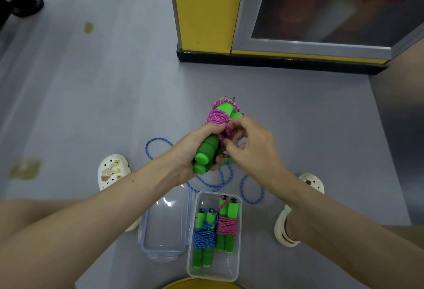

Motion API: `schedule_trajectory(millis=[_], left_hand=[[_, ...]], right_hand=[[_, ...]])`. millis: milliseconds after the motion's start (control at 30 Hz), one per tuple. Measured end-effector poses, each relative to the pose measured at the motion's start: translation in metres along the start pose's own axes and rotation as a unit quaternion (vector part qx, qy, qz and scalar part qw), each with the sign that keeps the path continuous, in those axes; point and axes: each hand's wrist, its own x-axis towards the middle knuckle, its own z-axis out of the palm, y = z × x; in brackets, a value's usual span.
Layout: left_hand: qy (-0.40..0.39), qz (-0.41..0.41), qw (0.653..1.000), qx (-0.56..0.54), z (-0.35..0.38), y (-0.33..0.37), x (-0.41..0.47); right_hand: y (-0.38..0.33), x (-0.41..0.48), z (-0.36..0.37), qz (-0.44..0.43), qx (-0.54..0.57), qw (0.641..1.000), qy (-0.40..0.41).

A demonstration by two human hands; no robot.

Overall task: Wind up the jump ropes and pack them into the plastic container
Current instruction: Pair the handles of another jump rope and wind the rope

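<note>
My left hand grips the two green foam handles of a pink jump rope, whose cord is wound around the handles' upper half. My right hand pinches the loose end of the pink cord beside the handles. Below, a clear plastic container stands on the floor. It holds a wound blue rope bundle and a wound pink rope bundle, both with green handles. A loose blue jump rope lies in loops on the floor under my hands.
The container's clear lid lies to its left on the grey floor. My feet in white clogs flank the ropes. A yellow cabinet with a black base stands ahead, and a black wheel is at far left.
</note>
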Motion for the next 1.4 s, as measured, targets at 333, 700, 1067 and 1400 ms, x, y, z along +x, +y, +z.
schedule_trajectory(millis=[333,700,1067,1400], left_hand=[[-0.036,0.005,0.999,-0.002,0.006,0.002,-0.002],[-0.027,0.022,0.999,0.016,0.009,0.002,0.002],[-0.016,0.027,0.999,0.044,-0.003,0.003,-0.001],[-0.043,0.019,0.997,0.061,-0.01,0.01,-0.004]], right_hand=[[-0.004,0.012,-0.014,0.034,-0.008,0.999,-0.033],[-0.006,0.009,-0.005,0.169,0.109,0.978,0.06],[0.002,0.017,-0.018,0.127,0.126,0.983,-0.048],[-0.006,0.023,-0.03,0.138,0.128,0.976,-0.113]])
